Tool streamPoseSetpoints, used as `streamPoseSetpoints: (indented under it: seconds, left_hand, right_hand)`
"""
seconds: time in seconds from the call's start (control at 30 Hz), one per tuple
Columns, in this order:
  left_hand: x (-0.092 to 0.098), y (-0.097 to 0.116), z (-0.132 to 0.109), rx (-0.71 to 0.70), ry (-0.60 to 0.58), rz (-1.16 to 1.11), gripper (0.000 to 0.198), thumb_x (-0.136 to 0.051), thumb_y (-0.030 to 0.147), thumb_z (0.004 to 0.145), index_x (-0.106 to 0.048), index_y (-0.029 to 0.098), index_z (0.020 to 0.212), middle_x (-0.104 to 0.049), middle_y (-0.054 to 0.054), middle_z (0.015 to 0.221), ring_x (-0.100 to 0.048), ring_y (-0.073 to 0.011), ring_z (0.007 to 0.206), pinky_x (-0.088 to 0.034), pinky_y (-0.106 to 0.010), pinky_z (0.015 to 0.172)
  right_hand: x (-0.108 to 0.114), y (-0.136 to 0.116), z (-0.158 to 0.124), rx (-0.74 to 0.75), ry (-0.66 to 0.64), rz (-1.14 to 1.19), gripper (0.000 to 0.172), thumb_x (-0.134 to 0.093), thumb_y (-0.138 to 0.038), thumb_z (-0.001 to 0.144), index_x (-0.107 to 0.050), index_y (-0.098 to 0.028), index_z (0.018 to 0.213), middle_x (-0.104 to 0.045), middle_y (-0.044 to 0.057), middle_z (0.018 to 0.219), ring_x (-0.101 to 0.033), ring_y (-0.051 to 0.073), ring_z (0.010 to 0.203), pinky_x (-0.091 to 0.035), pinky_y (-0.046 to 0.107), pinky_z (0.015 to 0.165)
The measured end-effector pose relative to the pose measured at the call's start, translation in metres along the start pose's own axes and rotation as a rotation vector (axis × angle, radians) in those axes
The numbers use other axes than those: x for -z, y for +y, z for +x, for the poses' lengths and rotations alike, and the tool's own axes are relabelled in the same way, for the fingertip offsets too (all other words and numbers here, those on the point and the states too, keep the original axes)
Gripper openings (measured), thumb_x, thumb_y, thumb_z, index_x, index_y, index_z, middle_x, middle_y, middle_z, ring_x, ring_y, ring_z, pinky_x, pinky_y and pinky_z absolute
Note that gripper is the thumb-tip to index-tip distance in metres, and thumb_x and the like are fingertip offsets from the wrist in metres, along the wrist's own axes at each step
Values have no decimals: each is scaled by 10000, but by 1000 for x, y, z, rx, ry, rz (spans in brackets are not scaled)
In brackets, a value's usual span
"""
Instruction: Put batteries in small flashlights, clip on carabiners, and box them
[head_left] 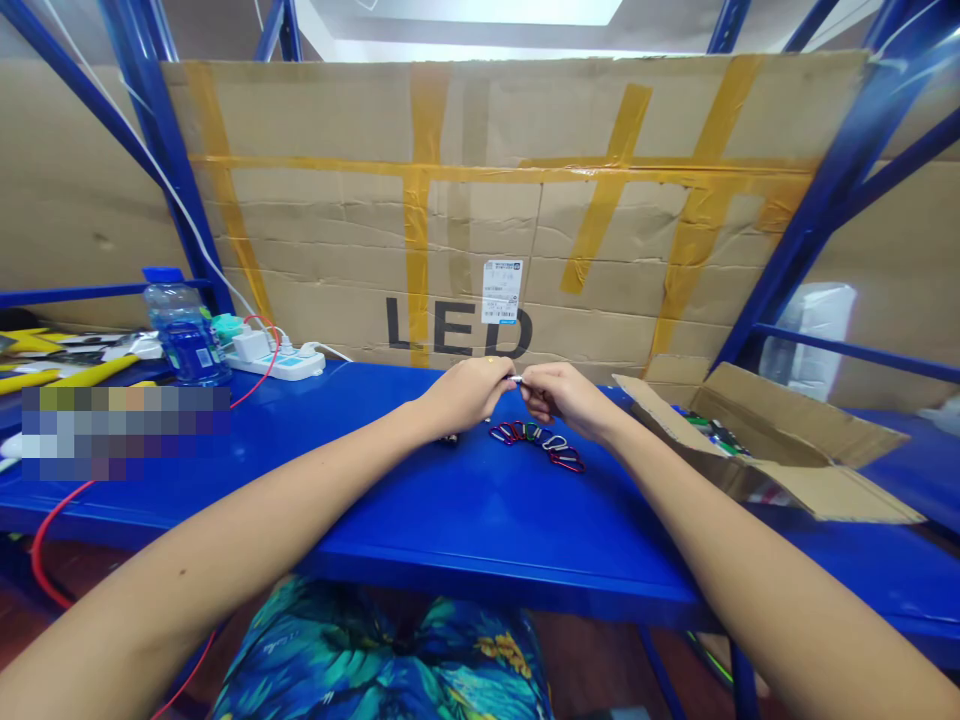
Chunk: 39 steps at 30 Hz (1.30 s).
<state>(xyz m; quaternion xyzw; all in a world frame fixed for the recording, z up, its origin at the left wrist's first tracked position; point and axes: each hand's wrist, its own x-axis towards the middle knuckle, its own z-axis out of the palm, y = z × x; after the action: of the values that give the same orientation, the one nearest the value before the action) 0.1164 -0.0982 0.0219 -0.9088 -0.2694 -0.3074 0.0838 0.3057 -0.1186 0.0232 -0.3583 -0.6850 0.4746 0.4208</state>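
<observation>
Both my hands meet over the blue shelf (465, 510), close in front of the cardboard wall. My left hand (469, 392) is closed in a pinch. My right hand (559, 398) is closed too. Between their fingertips sits a small silvery piece (515, 380), too small to name. Just below my right hand, a chain of small coloured carabiner clips (541, 440) lies on the shelf, red, green, silver and blue ones linked together. A small dark item (448, 438) lies under my left wrist.
An open cardboard box (780, 440) with more clips stands at the right. At the left are a water bottle (184, 335), a white power strip (274, 358) with a red cable, and yellow tools (45, 365). Taped cardboard marked LED (457, 325) closes the back.
</observation>
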Motion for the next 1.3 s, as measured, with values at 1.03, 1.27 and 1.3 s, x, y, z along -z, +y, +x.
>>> streamPoseSetpoints:
  seconds: [1.03, 1.27, 1.3]
  left_hand:
    - [-4, 13, -1, 91, 64, -407, 68, -468, 203, 906, -515, 184, 951, -612, -12, 817, -547, -147, 735, -399, -281, 671]
    - [-4, 18, 2, 202, 137, -535, 90, -490, 266, 885, -539, 192, 877, -554, 23, 738, -476, -121, 667, -381, -269, 652]
    - [-4, 18, 2, 214, 143, -546, 85, -490, 259, 876, -537, 192, 852, -540, 28, 724, -457, -117, 655, -372, -265, 643]
  right_hand:
    - [3, -9, -2, 79, 22, -207, 253, -541, -272, 785, -533, -178, 550, -428, -35, 406, -430, 102, 379, -344, 246, 408]
    - [21, -38, -12, 103, 139, -338, 281, -546, -249, 778, -535, -171, 509, -497, 5, 429, -459, 107, 400, -380, 244, 432]
    - [31, -46, -16, 114, 160, -377, 299, -548, -251, 788, -534, -166, 502, -522, 20, 450, -465, 107, 408, -387, 245, 441]
